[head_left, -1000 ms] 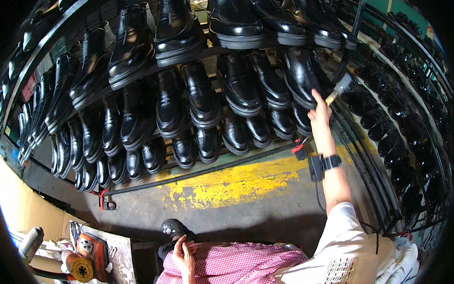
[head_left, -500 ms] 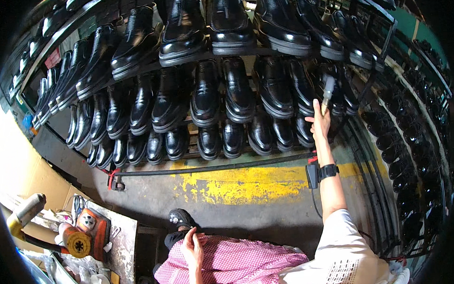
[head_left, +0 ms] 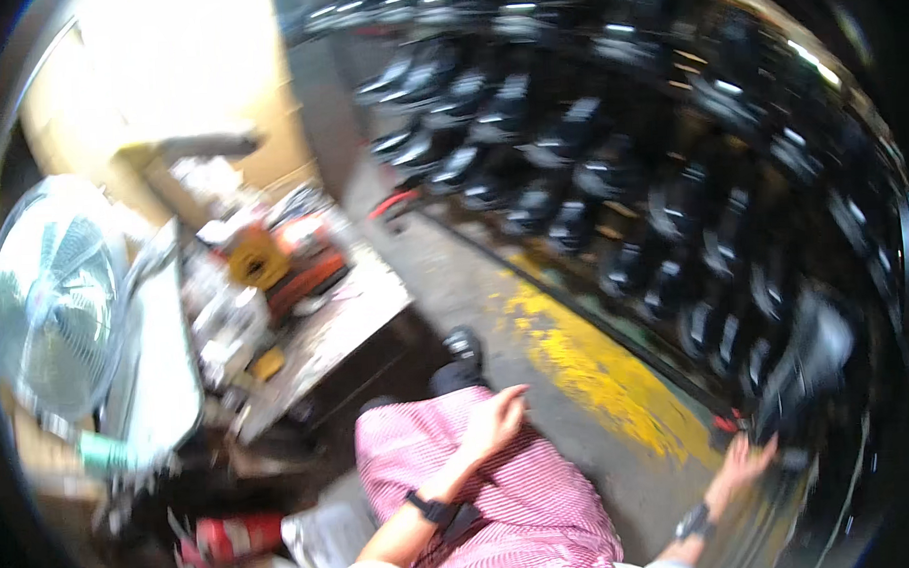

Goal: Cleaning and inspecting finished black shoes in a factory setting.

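My left hand hovers over or rests on the pink checked cloth across my lap. Its fingers are stretched out and nothing shows in them. At the lower right, my right hand reaches toward the end of the shoe rack, smeared by motion. Whether it still holds the pale-tipped brush seen earlier is unclear. Just beyond its fingers is a blurred whitish-grey patch that I cannot make out. Black shoes stand in rows on the rack ahead, all blurred.
To the left is a worktable bearing an orange and yellow machine, plastic bags and clutter. A round fan stands at the far left. Low down lies a red object. Yellow paint marks the floor along the rack.
The view has swung left, bringing the fan and more of the worktable into sight. My right hand, earlier raised at the shoes with a brush, now appears lower right. My left hand stays over my lap.
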Demonstrator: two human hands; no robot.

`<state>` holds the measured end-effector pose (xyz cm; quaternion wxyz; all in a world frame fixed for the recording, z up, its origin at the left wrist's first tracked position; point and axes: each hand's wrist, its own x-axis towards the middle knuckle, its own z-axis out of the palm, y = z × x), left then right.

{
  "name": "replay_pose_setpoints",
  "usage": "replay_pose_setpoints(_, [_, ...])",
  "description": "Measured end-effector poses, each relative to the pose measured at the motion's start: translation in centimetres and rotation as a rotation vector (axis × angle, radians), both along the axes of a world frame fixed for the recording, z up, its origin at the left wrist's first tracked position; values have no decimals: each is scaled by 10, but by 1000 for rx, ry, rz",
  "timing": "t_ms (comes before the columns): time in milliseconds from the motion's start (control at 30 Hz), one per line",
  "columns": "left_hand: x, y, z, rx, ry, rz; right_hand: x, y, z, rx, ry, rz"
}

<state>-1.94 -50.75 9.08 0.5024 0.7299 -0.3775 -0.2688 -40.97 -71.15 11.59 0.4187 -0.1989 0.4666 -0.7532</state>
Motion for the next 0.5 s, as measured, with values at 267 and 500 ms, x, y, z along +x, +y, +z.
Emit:
replay_pose_setpoints(267, [-8, -5, 36, -77, 162, -210, 36, 38, -85, -146, -510, 1236])
replay_pose_setpoints(500, [-22, -17, 73, -238, 44, 136, 191, 87, -35, 326, -228, 1636])
